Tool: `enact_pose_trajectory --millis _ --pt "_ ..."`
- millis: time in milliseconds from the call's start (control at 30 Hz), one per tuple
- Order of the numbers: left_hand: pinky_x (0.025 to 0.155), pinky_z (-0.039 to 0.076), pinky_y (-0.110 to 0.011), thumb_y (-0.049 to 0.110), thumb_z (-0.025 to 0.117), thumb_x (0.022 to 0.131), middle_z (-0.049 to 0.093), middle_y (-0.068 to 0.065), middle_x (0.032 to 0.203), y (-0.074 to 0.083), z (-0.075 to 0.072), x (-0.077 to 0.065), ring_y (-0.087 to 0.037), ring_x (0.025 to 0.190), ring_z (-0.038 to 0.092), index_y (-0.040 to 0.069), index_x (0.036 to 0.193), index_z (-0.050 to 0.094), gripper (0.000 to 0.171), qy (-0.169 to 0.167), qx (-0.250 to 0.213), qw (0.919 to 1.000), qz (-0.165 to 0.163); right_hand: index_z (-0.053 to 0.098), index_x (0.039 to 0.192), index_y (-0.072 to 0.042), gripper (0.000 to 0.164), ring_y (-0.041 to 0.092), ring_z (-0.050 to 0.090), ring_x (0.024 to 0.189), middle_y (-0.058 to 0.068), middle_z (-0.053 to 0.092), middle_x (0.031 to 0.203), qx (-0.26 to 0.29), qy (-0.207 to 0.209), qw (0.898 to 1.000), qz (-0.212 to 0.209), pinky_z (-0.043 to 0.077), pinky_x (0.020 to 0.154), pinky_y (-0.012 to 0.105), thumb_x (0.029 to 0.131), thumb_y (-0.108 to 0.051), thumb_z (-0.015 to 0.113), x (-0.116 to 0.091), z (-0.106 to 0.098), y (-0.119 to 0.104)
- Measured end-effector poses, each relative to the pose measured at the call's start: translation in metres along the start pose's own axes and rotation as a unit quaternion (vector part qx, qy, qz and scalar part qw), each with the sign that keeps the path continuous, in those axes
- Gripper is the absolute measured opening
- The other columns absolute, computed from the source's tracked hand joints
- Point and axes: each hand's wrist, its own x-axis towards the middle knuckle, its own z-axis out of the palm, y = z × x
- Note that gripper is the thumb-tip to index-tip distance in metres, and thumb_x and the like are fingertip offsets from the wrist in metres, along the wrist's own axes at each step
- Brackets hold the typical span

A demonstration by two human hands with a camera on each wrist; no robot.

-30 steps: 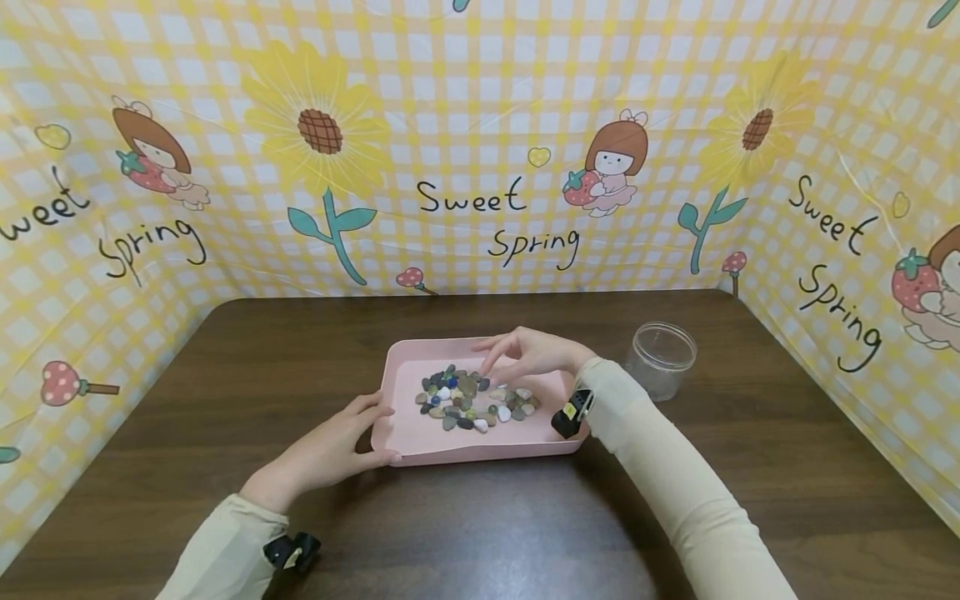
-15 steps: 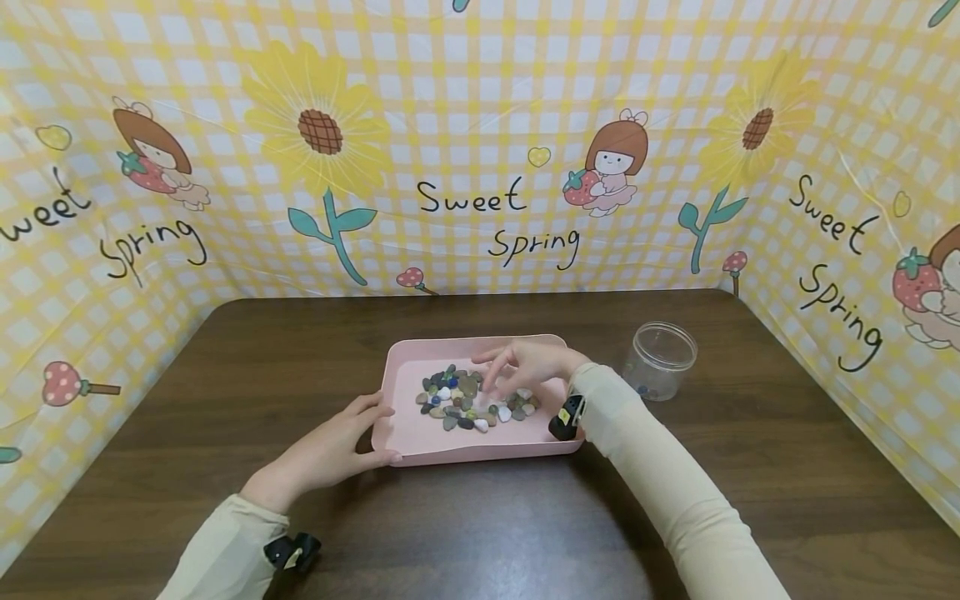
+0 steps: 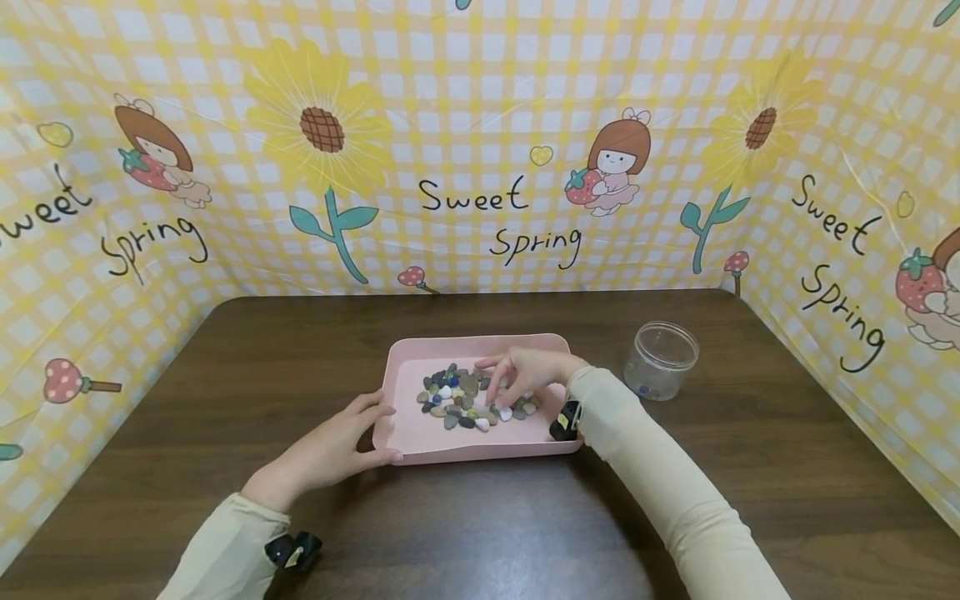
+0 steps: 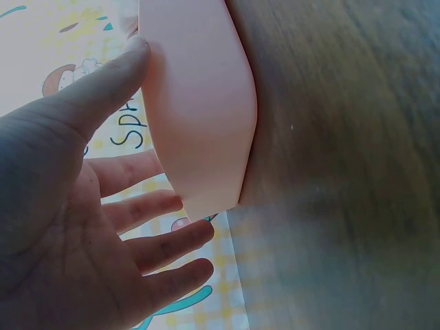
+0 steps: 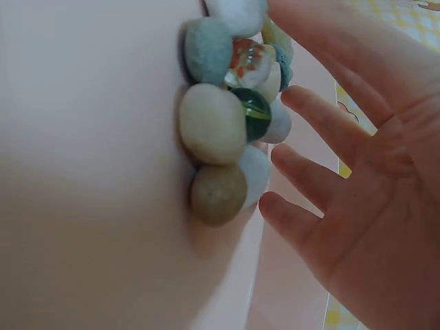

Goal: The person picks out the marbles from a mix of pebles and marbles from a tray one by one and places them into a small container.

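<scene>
My left hand [image 3: 341, 437] rests against the left end of a pink tray [image 3: 480, 452], its fingers spread along the end wall. In the left wrist view the thumb [image 4: 130, 62] touches the tray's rim. A loose pile of pebbles [image 3: 467, 422] and glass marbles lies in the tray. Over the pile's right part is my right hand [image 3: 528, 372], index finger and thumb pointing down with their tips close to the stones. The right wrist view shows a green marble [image 5: 256, 113] and a clear marble with orange flecks [image 5: 249, 63] among pebbles. Its other fingers are loosely extended; the thumb is out of that view.
A lidless-looking clear jar [image 3: 663, 358] stands right of the tray, with something small and blue at its bottom. Dark wood tabletop [image 3: 480, 525] surrounds the tray. A yellow checked cloth [image 3: 480, 108] hangs behind and at both sides.
My right hand has come slightly toward me, lower over the pile's right part. Its sleeve has shifted, and the blue contents of the jar now show. My left hand stays at the tray.
</scene>
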Motion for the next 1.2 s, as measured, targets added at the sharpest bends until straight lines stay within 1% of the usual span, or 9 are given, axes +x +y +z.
enact_pose_trajectory --millis 100,233,533,733,800,1000,1200 --pt "0.100 0.041 -0.053 0.049 0.067 0.081 0.034 -0.023 0.146 0.000 -0.001 0.000 -0.039 0.127 0.045 0.003 0.131 0.050 0.071 0.000 0.000 1.0000 -0.002 0.076 0.090 -0.012 0.011 0.024 0.024 0.144 0.008 0.034 0.151 -0.015 -0.001 1.000 0.000 0.020 0.115 0.046 0.079 -0.012 0.074 0.000 0.001 -0.001" --pt "0.100 0.041 -0.053 0.049 0.067 0.081 0.034 -0.023 0.146 0.001 -0.001 0.000 -0.039 0.127 0.045 0.003 0.132 0.049 0.071 -0.001 0.001 1.0000 -0.005 0.076 0.089 -0.012 0.010 0.026 0.026 0.143 0.009 0.036 0.150 -0.030 0.001 1.000 -0.004 0.023 0.114 0.045 0.079 -0.013 0.074 0.000 0.002 -0.001" --pt "0.100 0.040 -0.053 0.049 0.067 0.081 0.034 -0.024 0.146 0.001 -0.001 0.001 -0.041 0.127 0.044 0.002 0.131 0.050 0.071 -0.002 0.002 1.0000 -0.002 0.076 0.085 -0.011 0.007 0.026 0.028 0.142 0.010 0.038 0.148 -0.035 0.009 0.999 -0.004 0.021 0.115 0.045 0.079 -0.013 0.074 0.002 0.003 0.000" --pt "0.100 0.040 -0.054 0.049 0.067 0.081 0.033 -0.024 0.147 0.001 0.000 0.000 -0.041 0.127 0.044 0.001 0.132 0.049 0.072 -0.001 0.000 1.0000 -0.002 0.076 0.085 -0.011 0.007 0.024 0.027 0.143 0.009 0.038 0.149 -0.017 0.014 1.000 -0.008 0.017 0.117 0.047 0.079 -0.013 0.074 0.002 0.002 -0.001" --pt "0.100 0.040 -0.054 0.049 0.067 0.081 0.033 -0.024 0.147 0.001 0.000 0.000 -0.041 0.127 0.044 0.001 0.132 0.049 0.072 -0.001 0.001 1.0000 -0.003 0.076 0.085 -0.011 0.007 0.025 0.026 0.143 0.009 0.038 0.149 -0.007 0.020 1.000 -0.014 0.016 0.117 0.050 0.079 -0.013 0.074 0.001 0.002 -0.001" --pt "0.100 0.040 -0.054 0.048 0.067 0.081 0.034 -0.024 0.146 0.001 0.001 0.000 -0.041 0.126 0.045 0.001 0.131 0.050 0.071 0.002 0.002 1.0000 0.000 0.075 0.084 -0.012 0.006 0.024 0.025 0.143 0.008 0.038 0.149 0.010 0.042 0.999 -0.021 0.018 0.115 0.052 0.078 -0.014 0.075 -0.003 -0.003 -0.005" --pt "0.100 0.040 -0.054 0.048 0.067 0.081 0.034 -0.024 0.146 0.001 0.000 0.000 -0.041 0.127 0.044 0.002 0.131 0.050 0.070 0.002 0.002 1.0000 -0.001 0.075 0.085 -0.014 0.007 0.025 0.026 0.143 0.007 0.039 0.149 -0.002 0.051 0.998 -0.026 0.018 0.116 0.051 0.079 -0.017 0.074 -0.007 -0.007 -0.007"
